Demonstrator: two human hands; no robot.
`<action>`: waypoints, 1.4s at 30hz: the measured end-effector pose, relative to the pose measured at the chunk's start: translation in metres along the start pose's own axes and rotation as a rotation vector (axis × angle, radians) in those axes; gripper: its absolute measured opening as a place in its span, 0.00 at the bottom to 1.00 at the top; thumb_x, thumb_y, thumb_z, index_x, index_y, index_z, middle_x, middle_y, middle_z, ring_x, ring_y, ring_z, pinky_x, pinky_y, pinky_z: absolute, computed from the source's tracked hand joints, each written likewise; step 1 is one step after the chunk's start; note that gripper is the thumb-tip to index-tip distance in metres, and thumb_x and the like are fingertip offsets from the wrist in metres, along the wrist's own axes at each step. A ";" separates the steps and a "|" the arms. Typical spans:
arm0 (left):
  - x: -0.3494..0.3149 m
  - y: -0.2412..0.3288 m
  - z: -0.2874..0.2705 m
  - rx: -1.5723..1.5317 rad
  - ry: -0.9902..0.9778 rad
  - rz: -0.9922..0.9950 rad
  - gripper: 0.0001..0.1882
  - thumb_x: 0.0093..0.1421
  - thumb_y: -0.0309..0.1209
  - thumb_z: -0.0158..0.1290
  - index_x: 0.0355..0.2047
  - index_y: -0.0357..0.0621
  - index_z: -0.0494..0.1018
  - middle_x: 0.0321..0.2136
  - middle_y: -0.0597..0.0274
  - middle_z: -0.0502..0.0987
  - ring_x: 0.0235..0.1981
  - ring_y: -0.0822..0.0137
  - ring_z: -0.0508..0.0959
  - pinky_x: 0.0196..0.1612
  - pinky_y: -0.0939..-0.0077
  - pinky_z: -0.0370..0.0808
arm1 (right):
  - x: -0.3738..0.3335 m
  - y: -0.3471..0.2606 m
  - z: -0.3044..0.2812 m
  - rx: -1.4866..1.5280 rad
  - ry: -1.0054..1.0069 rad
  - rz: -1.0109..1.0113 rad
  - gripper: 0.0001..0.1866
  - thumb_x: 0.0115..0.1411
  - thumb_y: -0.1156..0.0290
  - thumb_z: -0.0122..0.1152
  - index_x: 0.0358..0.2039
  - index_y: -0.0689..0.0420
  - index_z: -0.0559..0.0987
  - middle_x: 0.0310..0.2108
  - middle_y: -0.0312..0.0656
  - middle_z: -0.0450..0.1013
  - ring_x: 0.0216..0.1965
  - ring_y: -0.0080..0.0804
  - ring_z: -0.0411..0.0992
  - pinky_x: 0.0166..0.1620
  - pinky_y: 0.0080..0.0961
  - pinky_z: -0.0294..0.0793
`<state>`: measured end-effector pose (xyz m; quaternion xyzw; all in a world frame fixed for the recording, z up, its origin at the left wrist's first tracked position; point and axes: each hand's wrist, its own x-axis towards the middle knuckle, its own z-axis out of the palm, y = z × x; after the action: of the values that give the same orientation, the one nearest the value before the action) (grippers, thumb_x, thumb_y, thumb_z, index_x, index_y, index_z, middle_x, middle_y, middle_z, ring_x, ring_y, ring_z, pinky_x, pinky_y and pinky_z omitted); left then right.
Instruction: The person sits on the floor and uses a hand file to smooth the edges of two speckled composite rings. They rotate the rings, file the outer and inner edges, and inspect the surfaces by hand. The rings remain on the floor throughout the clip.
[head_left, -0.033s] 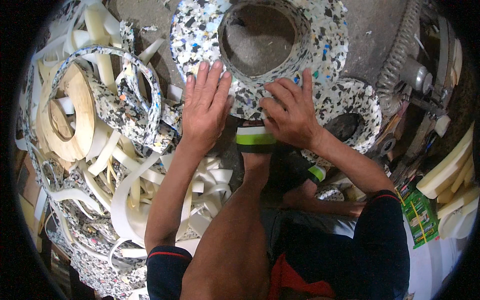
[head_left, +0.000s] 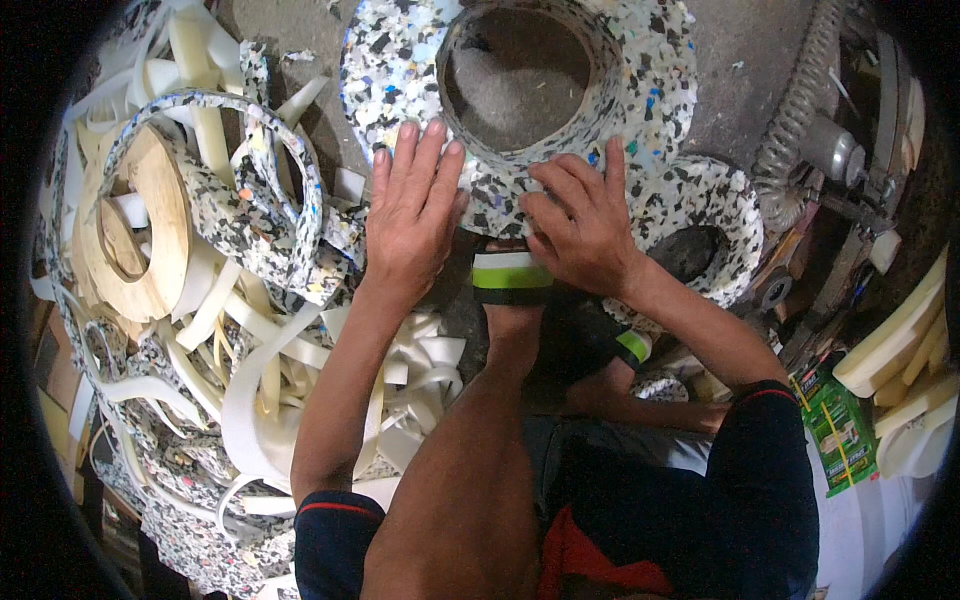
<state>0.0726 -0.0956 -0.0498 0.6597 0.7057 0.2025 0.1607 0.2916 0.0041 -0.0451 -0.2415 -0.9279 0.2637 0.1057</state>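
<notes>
The left hand [head_left: 408, 225] is lying flat, fingers extended; the right hand [head_left: 588, 235] is holding its fingers mostly bent (gripping or not, cannot tell), both presumably steadying the speckled foam ring [head_left: 400, 55], which is sitting over the floor [head_left: 738, 70].

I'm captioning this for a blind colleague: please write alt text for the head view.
A person's left hand, outstretched flat, and right hand, partly curled, rest on a large speckled ring. Pale and speckled offcuts lie heaped at left; a smaller speckled ring lies at right.
</notes>
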 end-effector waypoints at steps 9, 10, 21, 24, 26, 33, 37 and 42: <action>0.000 0.004 0.014 0.050 -0.009 -0.031 0.29 0.61 0.27 0.59 0.64 0.47 0.69 0.69 0.50 0.63 0.70 0.43 0.61 0.67 0.35 0.58 | 0.002 0.003 -0.022 -0.051 -0.088 0.044 0.26 0.46 0.65 0.75 0.48 0.52 0.79 0.62 0.47 0.66 0.63 0.52 0.63 0.67 0.69 0.47; 0.001 0.004 0.012 0.068 -0.011 -0.020 0.28 0.61 0.28 0.59 0.63 0.46 0.69 0.68 0.50 0.63 0.70 0.43 0.62 0.67 0.37 0.59 | -0.002 0.010 -0.028 -0.032 -0.079 0.028 0.27 0.46 0.64 0.75 0.49 0.52 0.79 0.64 0.47 0.65 0.63 0.53 0.63 0.67 0.67 0.49; 0.017 0.032 -0.005 0.064 -0.239 0.417 0.44 0.56 0.40 0.66 0.68 0.38 0.59 0.62 0.47 0.68 0.68 0.44 0.62 0.71 0.45 0.53 | -0.030 0.043 -0.072 0.307 0.201 1.003 0.31 0.62 0.57 0.63 0.59 0.66 0.73 0.51 0.59 0.76 0.52 0.51 0.76 0.54 0.43 0.75; 0.032 0.044 -0.002 0.244 -0.307 0.432 0.56 0.46 0.41 0.71 0.71 0.41 0.53 0.51 0.47 0.73 0.60 0.47 0.69 0.69 0.47 0.58 | -0.020 0.047 -0.055 0.318 0.184 1.080 0.24 0.60 0.55 0.62 0.39 0.68 0.82 0.35 0.59 0.79 0.40 0.50 0.79 0.42 0.42 0.76; 0.043 0.046 -0.004 0.202 -0.401 0.363 0.55 0.46 0.40 0.71 0.70 0.42 0.54 0.51 0.47 0.75 0.59 0.48 0.71 0.67 0.48 0.60 | -0.015 0.060 -0.049 0.326 0.201 1.067 0.23 0.58 0.55 0.63 0.30 0.69 0.82 0.28 0.59 0.78 0.33 0.49 0.79 0.38 0.43 0.75; 0.086 0.064 -0.034 -0.161 -0.329 0.261 0.49 0.42 0.37 0.72 0.64 0.38 0.65 0.52 0.40 0.78 0.54 0.47 0.78 0.61 0.55 0.69 | 0.015 0.089 -0.108 0.339 0.408 0.907 0.25 0.54 0.52 0.63 0.28 0.68 0.83 0.26 0.60 0.78 0.29 0.51 0.79 0.35 0.43 0.75; 0.116 0.075 -0.064 -0.321 -0.302 0.133 0.52 0.41 0.38 0.74 0.66 0.37 0.63 0.54 0.41 0.77 0.55 0.50 0.79 0.58 0.59 0.74 | 0.041 0.093 -0.145 0.435 0.491 0.906 0.28 0.57 0.50 0.61 0.34 0.69 0.84 0.32 0.58 0.81 0.37 0.47 0.82 0.39 0.40 0.78; 0.140 0.077 -0.080 -0.549 -0.254 0.001 0.52 0.43 0.36 0.74 0.68 0.38 0.63 0.52 0.40 0.78 0.52 0.54 0.79 0.58 0.63 0.73 | 0.033 0.087 -0.146 0.927 0.635 0.903 0.27 0.69 0.52 0.53 0.41 0.69 0.82 0.36 0.50 0.82 0.36 0.44 0.82 0.38 0.38 0.81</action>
<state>0.0884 0.0419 0.0636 0.6121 0.5983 0.3019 0.4199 0.3443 0.1494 0.0321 -0.5967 -0.4548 0.5655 0.3426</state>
